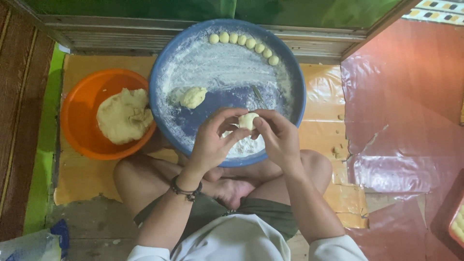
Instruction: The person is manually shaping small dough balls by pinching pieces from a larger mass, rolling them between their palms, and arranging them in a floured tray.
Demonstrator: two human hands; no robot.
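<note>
a person sits cross-legged on the floor, seen from above. both hands meet over the near edge of a wide, round blue plastic tray point(164, 67) dusted with white flour. the left hand point(212, 140), with a dark beaded bracelet on its wrist, and the right hand point(279, 137) together pinch a small pale ball of dough point(247, 120). their fingertips close around it from both sides, which suits rounding it. the ball is held just above a heap of loose flour point(246, 145) at the tray's near rim, so any flour that falls lands back on the tray.

along the far rim of the tray lies a curved row of small finished dough balls point(245, 42), set side by side and apart from the floured middle. a rough lump of dough point(192, 96) rests left of centre. a thin metal tool point(259, 96), perhaps a spoon or knife, lies in the flour; it is too blurred to tell which.

to the left, touching the tray, an orange plastic bowl point(79, 121) holds a large mass of dough point(123, 116).
</note>
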